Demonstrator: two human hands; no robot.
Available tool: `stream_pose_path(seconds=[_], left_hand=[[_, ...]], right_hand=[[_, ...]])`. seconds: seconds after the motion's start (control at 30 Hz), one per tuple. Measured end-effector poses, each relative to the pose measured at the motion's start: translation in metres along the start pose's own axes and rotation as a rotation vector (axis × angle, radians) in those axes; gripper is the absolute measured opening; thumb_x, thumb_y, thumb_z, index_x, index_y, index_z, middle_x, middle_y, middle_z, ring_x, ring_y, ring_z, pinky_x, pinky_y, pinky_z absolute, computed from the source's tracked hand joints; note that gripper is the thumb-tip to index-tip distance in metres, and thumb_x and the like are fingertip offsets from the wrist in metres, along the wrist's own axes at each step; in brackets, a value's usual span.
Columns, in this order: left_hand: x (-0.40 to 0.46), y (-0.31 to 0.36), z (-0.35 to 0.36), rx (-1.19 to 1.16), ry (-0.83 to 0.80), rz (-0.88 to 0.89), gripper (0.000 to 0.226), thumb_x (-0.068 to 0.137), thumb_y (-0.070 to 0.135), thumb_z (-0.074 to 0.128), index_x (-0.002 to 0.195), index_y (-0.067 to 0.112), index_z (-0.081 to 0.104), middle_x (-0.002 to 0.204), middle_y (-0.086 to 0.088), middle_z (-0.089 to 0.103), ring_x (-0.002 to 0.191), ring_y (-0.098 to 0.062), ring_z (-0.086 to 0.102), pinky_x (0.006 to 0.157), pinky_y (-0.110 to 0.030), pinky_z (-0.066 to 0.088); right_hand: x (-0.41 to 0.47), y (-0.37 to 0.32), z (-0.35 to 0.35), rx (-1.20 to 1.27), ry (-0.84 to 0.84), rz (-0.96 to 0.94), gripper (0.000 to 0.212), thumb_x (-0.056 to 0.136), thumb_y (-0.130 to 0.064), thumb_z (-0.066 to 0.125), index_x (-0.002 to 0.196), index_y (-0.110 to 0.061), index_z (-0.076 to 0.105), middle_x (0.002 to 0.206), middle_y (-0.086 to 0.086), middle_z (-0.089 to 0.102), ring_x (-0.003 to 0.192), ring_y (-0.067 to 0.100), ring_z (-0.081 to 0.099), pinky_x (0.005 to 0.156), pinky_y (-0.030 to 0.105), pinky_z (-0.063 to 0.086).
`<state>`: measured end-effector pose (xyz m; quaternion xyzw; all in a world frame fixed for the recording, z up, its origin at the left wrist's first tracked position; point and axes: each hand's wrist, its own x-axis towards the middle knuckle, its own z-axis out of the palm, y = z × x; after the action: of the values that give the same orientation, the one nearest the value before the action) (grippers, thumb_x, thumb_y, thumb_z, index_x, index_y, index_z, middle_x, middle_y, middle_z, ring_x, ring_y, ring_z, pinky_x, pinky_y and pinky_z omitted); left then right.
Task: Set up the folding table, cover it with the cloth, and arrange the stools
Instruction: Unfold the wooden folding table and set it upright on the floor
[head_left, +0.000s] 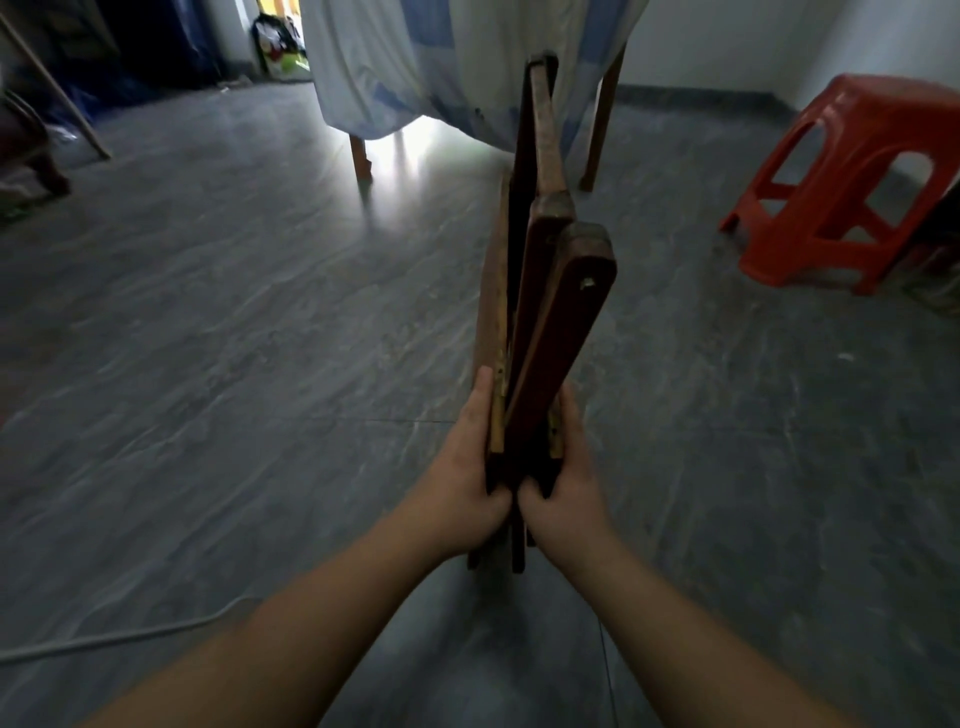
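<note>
- Now my left hand (470, 470) and right hand (563, 480) clamp the folded wooden table (550, 322), its dark flat slats on edge mid-scene.
- Glossy red plastic stool (852, 176) far right; draped cloth (415, 67) far behind.

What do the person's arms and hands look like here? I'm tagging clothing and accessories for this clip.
Both forearms are bare up to the frame edge: no sleeves show. The left hand and right hand wear no gloves, and no watch, bracelet or ring is visible. The fingers are mostly hidden.

Worn wooden folding table (550, 312); glossy plastic stool (852, 176).
</note>
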<state>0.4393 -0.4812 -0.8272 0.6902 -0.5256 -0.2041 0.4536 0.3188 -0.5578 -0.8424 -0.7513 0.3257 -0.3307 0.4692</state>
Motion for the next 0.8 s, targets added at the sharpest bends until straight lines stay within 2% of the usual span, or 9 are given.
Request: stream_pose_path(seconds=[0.17,0.27,0.37,0.5,0.6,0.63,0.7,0.8], left_hand=[[-0.001,-0.001,0.005,-0.045,0.065,-0.051,0.107,0.083,0.003,0.065,0.157,0.039,-0.004,0.162,0.006,0.026,0.146,-0.004,0.028,0.119,-0.037,0.031],[-0.006,0.003,0.004,-0.078,0.077,-0.096,0.106,0.086,-0.001,0.061,0.154,0.049,-0.004,0.160,0.007,0.031,0.142,-0.002,0.035,0.116,-0.023,0.032],[-0.010,0.003,-0.001,-0.097,0.058,-0.106,0.100,0.088,0.002,0.056,0.156,0.044,-0.003,0.162,0.006,0.026,0.145,-0.004,0.030,0.118,-0.023,0.029],[-0.009,0.008,-0.018,-0.023,0.070,-0.073,0.092,0.085,0.005,0.050,0.156,0.039,0.003,0.164,0.010,0.014,0.149,-0.002,0.015,0.119,-0.017,0.015],[-0.010,0.013,-0.032,0.012,0.090,-0.063,0.098,0.081,-0.008,0.048,0.151,0.047,0.006,0.161,0.016,0.010,0.149,0.000,0.010,0.121,-0.018,0.011],[-0.010,0.011,-0.037,0.027,0.099,-0.074,0.102,0.080,-0.013,0.048,0.149,0.049,0.007,0.160,0.017,0.011,0.149,0.001,0.010,0.119,-0.014,0.011],[-0.011,0.004,-0.047,0.050,0.121,-0.115,0.104,0.080,-0.017,0.050,0.149,0.049,0.009,0.156,0.020,0.015,0.144,0.006,0.013,0.109,0.000,0.011],[-0.014,-0.003,-0.058,0.028,0.167,-0.142,0.098,0.086,-0.012,0.058,0.151,0.046,0.014,0.154,0.016,0.025,0.140,0.004,0.022,0.101,0.006,0.014]], right_hand=[[0.006,-0.008,0.006,0.033,0.064,0.056,0.093,0.083,-0.005,0.064,0.154,-0.045,0.019,0.154,-0.012,0.038,0.140,0.003,0.038,0.117,0.042,0.035],[0.006,-0.021,0.010,0.071,0.076,0.117,0.084,0.090,-0.011,0.063,0.154,-0.046,0.022,0.152,-0.018,0.040,0.135,-0.003,0.039,0.115,0.026,0.034],[0.003,-0.022,0.009,0.100,0.095,0.134,0.076,0.093,-0.017,0.061,0.154,-0.044,0.023,0.152,-0.019,0.040,0.134,-0.007,0.039,0.107,0.011,0.031],[0.004,-0.016,-0.003,0.128,0.120,0.143,0.075,0.093,-0.006,0.057,0.154,-0.037,0.028,0.150,-0.016,0.043,0.134,-0.005,0.041,0.115,0.025,0.035],[0.002,-0.021,-0.016,0.105,0.114,0.125,0.073,0.094,0.000,0.055,0.155,-0.029,0.029,0.152,-0.013,0.041,0.135,-0.007,0.038,0.114,0.017,0.030],[0.002,-0.021,-0.023,0.081,0.113,0.122,0.073,0.094,0.000,0.056,0.155,-0.029,0.028,0.152,-0.012,0.041,0.134,-0.008,0.037,0.114,0.015,0.030],[0.006,-0.023,-0.039,-0.005,0.072,0.121,0.079,0.093,-0.003,0.060,0.155,-0.037,0.024,0.152,-0.013,0.039,0.135,-0.006,0.036,0.114,0.015,0.031],[0.014,-0.030,-0.063,-0.147,0.014,0.115,0.086,0.091,0.000,0.057,0.154,-0.045,0.020,0.158,-0.007,0.034,0.144,0.009,0.031,0.120,0.032,0.029]])
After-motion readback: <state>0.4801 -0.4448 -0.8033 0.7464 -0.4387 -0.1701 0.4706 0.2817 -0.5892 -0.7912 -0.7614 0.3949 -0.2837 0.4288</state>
